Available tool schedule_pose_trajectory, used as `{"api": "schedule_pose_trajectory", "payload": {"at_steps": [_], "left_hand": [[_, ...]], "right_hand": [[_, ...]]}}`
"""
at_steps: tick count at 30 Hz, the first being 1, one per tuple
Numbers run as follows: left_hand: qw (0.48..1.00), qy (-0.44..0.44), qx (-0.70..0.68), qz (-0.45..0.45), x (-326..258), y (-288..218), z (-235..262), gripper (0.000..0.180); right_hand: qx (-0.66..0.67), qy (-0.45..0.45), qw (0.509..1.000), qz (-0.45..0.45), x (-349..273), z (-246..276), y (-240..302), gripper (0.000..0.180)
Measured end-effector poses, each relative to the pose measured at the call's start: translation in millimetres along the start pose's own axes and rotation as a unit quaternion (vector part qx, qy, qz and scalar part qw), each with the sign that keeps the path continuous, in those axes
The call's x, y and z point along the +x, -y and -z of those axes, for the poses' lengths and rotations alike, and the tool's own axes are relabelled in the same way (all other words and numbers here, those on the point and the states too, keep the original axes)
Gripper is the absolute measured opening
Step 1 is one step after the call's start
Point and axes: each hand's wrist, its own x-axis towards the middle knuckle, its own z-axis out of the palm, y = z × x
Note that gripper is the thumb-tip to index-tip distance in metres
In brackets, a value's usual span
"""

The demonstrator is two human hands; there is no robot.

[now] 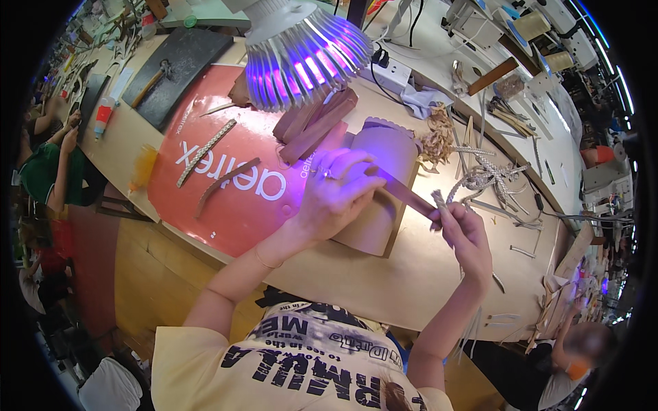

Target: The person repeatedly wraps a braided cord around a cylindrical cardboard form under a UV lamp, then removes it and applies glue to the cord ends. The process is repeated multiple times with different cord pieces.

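Observation:
A narrow brown strip [408, 194], seemingly leather, is stretched between my two hands. My left hand [329, 198], wearing a ring, pinches its left end between thumb and fingers. The other end is pinched by my right hand [469, 240], where the frayed tip of a pale braided cord [439, 199] also shows at the fingertips. Beneath the strip is a brown curved block [373, 229] with a rounded top. Behind my left hand lie several dark brown strips [319, 127], stacked on a shiny red sheet [226, 219].
A metal-finned lamp [301, 58] casts purple light over the work. Braided cords [490, 171] lie tangled at the right, beside crumpled tan paper [436, 137]. On the left, a hammer [152, 82] rests on a black slab [179, 65]. A co-worker in green [44, 175] sits at far left.

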Motion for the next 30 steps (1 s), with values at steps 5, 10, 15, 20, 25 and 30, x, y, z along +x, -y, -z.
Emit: {"api": "schedule_pose_trajectory", "payload": {"at_steps": [5, 10, 15, 20, 25, 30], "left_hand": [[0.989, 0.035, -0.058, 0.132, -15.4, 12.5, 0.3, 0.035], [0.881, -0.058, -0.296, 0.364, -30.7, 13.3, 0.2, 0.034], [0.866, 0.039, -0.277, 0.414, -35.4, 10.2, -13.4, 0.044], [0.874, 0.012, -0.278, 0.397, -29.7, 2.3, -14.2, 0.034], [0.767, 0.009, -0.445, 0.463, -19.8, 4.6, -5.6, 0.021], [0.643, -0.007, -0.575, 0.505, -18.5, 10.7, -4.5, 0.021]], "right_hand": [[-0.174, -0.074, 0.981, -0.029, 19.7, -5.0, -11.3, 0.023], [-0.252, -0.122, 0.959, 0.034, 16.6, -14.7, 1.0, 0.021], [-0.162, -0.031, 0.986, 0.038, 21.0, -40.9, 24.1, 0.02], [-0.171, -0.02, 0.985, -0.005, 36.1, -67.0, 32.7, 0.019], [-0.203, -0.022, 0.979, 0.021, 46.6, -80.7, 32.9, 0.022], [-0.198, -0.021, 0.979, 0.041, 55.4, -90.5, 32.4, 0.022]]}}
